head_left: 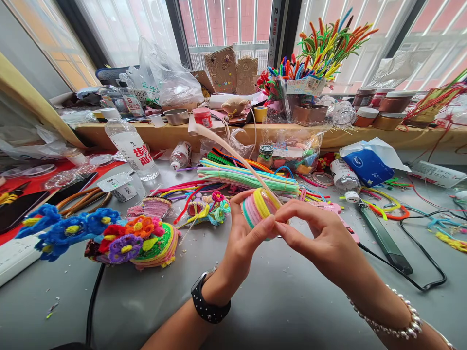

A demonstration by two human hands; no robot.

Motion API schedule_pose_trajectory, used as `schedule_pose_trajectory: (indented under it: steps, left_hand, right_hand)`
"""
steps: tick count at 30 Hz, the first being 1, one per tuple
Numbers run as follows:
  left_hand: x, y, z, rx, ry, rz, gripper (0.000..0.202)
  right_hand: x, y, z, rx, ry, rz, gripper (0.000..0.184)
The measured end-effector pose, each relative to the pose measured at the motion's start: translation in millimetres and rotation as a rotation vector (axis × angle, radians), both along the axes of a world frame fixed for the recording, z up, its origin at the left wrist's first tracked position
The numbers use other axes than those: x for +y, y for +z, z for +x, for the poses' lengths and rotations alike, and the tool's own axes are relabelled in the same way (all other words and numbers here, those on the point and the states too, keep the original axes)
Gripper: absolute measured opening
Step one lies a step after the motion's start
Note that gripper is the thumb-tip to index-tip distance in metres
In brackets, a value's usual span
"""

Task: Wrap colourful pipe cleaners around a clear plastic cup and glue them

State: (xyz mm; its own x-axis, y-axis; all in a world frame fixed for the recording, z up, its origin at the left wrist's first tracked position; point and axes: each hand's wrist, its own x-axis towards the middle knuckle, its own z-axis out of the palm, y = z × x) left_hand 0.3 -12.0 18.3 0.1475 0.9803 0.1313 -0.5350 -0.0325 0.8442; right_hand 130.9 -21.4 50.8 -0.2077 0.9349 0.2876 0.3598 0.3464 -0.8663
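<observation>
A small clear cup (pixel 260 209) wound with yellow, pink and green pipe cleaners is gripped in my left hand (pixel 239 243), fingers behind it and thumb in front. My right hand (pixel 324 238) is closed at the cup's right edge, thumb and forefinger pinching the lower end of a pale pink pipe cleaner (pixel 233 150). Its loose length slants up and to the left, over a bundle of pastel pipe cleaners (pixel 248 177). The exact pinch point is partly hidden by the fingertips. Just beyond my right hand lies a pink glue gun (pixel 330 208), mostly covered by that hand.
Blue pipe-cleaner flowers (pixel 73 226) and a flower-covered wrapped pot (pixel 155 248) lie at left. Behind them stands a water bottle (pixel 131 146). A green tool (pixel 385 238) with a black cable (pixel 430 284) lies at right. Paint jars (pixel 396 104) line the sill.
</observation>
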Motion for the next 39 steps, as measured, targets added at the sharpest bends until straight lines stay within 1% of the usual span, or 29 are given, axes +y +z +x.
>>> schedule_pose_trajectory:
  steps: [9,15,20,24,28,31,33,35,39]
  left_hand:
    - [0.5,-1.0,0.6,-0.009,-0.009,-0.014,0.043]
    - [0.1,-2.4,0.2,-0.012,-0.021,-0.02,0.041]
    - [0.6,-1.8,-0.1,0.033,0.048,-0.055,0.041]
    - [4.8,0.0,-1.9,0.017,0.129,-0.02,0.031]
    - [14.5,-1.8,-8.4,-0.023,0.171,-0.015,0.022]
    - [23.1,-4.4,-14.9,-0.102,0.297,-0.087,0.018]
    - [27.8,-5.5,-18.4,-0.164,0.354,-0.166,0.016]
    - [30.8,-5.9,-20.6,-0.192,0.37,-0.224,0.02]
    - [31.3,-5.2,-21.6,-0.184,0.35,-0.259,0.028]
  right_hand:
    - [-0.8,0.5,-1.5,-0.006,-0.024,0.019,0.009]
    - [-1.3,0.4,-0.7,-0.022,-0.012,0.003,0.01]
    - [0.2,0.5,-1.7,-0.049,-0.011,0.016,0.008]
    - [1.4,0.4,-2.4,-0.084,-0.019,0.046,0.008]
    - [2.1,-0.5,-0.7,-0.061,-0.008,0.04,0.008]
    - [3.6,-0.9,2.7,-0.029,-0.005,0.028,0.007]
    - [5.2,0.0,5.8,-0.002,-0.003,0.018,0.007]
    - [6.7,1.8,9.2,0.035,0.0,0.013,0.009]
    - [8.5,6.3,16.8,0.112,-0.004,-0.003,0.012]
